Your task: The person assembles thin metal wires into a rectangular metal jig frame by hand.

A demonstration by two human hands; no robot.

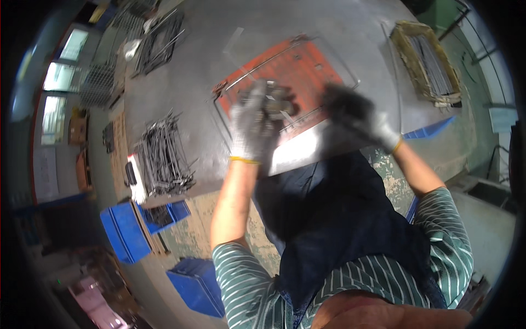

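A red metal plate (311, 68) lies on the grey table in front of me, tilted in view. Thin metal rods (262, 66) run along its far edge, and a bent wire (344, 64) sticks out past its right side. My left hand (251, 119), in a grey-white glove, is over the plate's left part, beside a shiny metal piece (280, 105) whose kind I cannot make out. My right hand (356, 114), gloved with a dark palm side, is by the plate's right near corner. Motion smears the fingers of both hands, so their grip is unclear.
On the table's left lies a pile of thin dark metal rods (164, 156); dark wire frames (159, 44) lie farther back. A worn yellowish box (402, 46) holding grey rods stands at the right. Blue bins (125, 233) are below the table's left edge.
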